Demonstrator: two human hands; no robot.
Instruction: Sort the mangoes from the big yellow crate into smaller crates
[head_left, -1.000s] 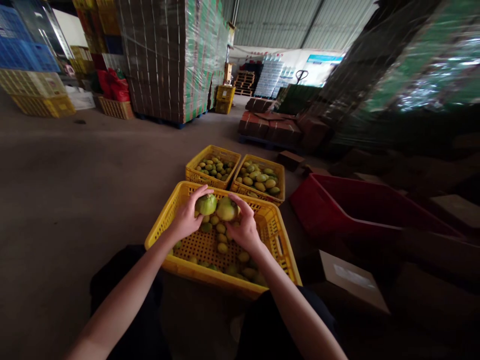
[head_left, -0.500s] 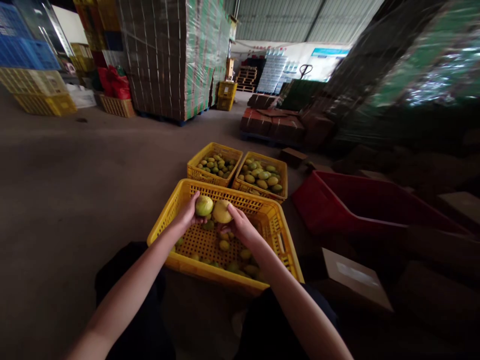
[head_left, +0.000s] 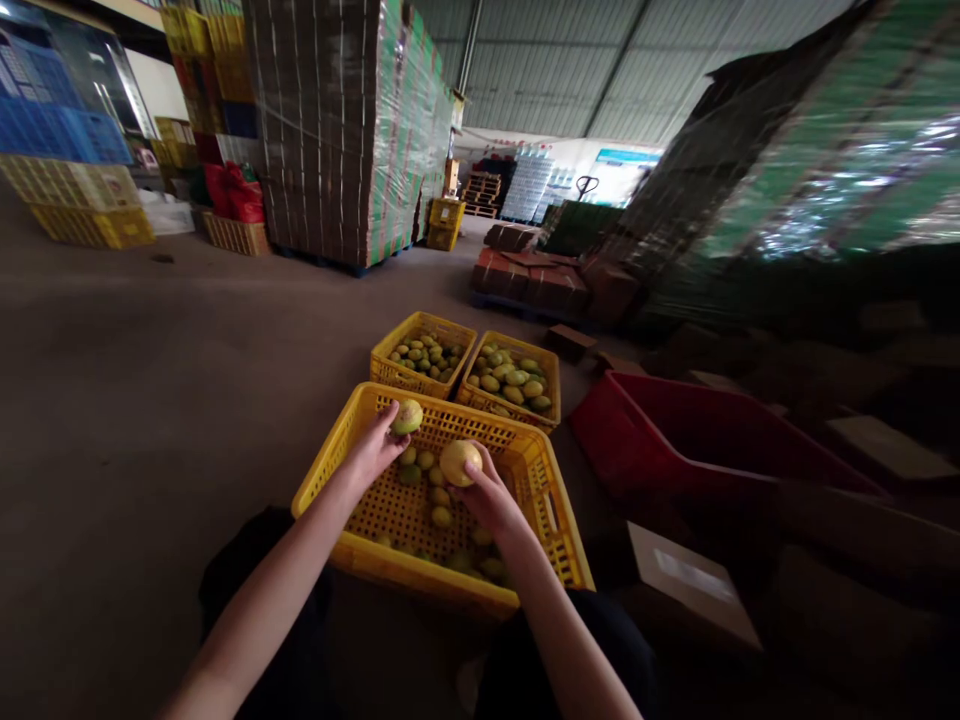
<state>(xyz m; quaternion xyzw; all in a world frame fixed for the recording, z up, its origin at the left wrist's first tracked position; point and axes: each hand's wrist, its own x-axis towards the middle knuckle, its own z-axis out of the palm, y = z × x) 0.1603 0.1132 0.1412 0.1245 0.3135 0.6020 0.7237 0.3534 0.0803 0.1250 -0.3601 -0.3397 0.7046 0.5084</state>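
Note:
My left hand is closed around a green-yellow fruit, roundish and about the size of a lemon, over the far left part of a large yellow plastic crate. In my right hand is a yellower fruit of similar size, gripped between thumb and fingers above the crate's middle. The two held fruits are apart. Several loose fruits lie on the perforated crate floor below, and more rest in shadow along its near side.
Two smaller yellow crates full of similar fruit stand just beyond the large crate. To the right are a red tub and a cardboard box. Wrapped carton stacks rise behind, left and right.
My hands have moved apart, the right one coming lower and nearer with its fruit. Both fruits remain held. The camera view has tilted up slightly.

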